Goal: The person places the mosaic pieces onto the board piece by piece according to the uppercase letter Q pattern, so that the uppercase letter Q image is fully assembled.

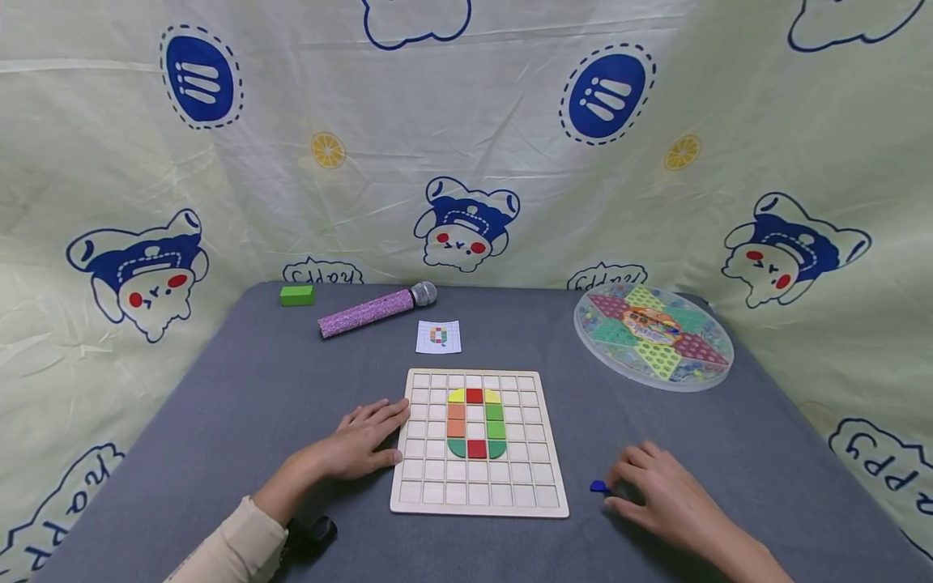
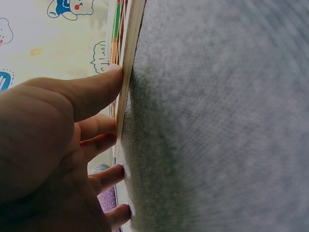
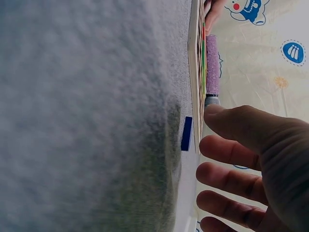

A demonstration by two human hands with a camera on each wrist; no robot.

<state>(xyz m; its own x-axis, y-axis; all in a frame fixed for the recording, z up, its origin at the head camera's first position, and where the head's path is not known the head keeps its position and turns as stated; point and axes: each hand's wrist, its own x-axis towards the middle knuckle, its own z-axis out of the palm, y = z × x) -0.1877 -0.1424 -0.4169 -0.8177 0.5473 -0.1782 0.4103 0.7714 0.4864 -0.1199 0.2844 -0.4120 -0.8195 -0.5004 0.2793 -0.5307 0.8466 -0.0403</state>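
Note:
A square wooden grid board lies on the cloth with coloured pieces forming a ring: a red tile at the top, orange on the left, green on the right, rounded yellow and teal corners. My left hand rests at the board's left edge; its thumb touches the side, fingers spread, in the left wrist view. Right of the board, a small blue piece lies on the cloth. My right hand is right beside it, fingers loosely bent and holding nothing; the right wrist view shows the blue piece in front of the thumb.
Behind the board lies a small card printed with a similar coloured ring. A purple glittery microphone and a green block are at the back left. A round patterned board game lies at the back right. A black strap is near my left wrist.

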